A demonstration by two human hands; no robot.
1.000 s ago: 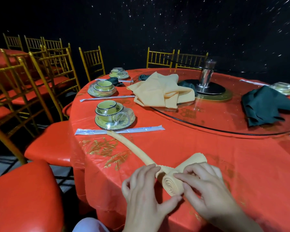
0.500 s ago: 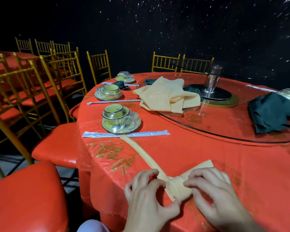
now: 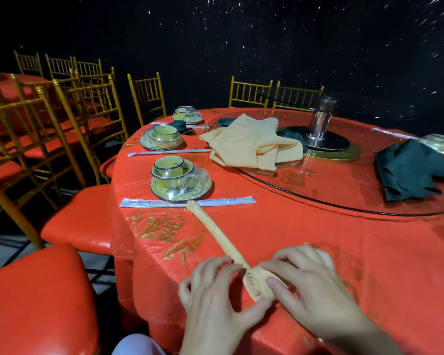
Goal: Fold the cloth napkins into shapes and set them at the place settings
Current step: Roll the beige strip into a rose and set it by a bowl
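Note:
A peach cloth napkin, rolled into a long strip, lies at the near edge of the red table. Its near end is wound into a tight spiral. My left hand pinches the spiral from the left with thumb and curled fingers. My right hand grips it from the right and covers the rest of the roll. The strip's free end reaches up to the nearest place setting, a yellow cup and saucer under plastic wrap.
Wrapped chopsticks lie beside the strip's tip. A pile of peach napkins and a dark green napkin sit on the glass turntable. Two more place settings stand far left. Gold chairs with red seats ring the table.
The spiral end has been wound further, and my right hand now covers the flat tail that showed before. The camera has tilted, so everything sits lower in view.

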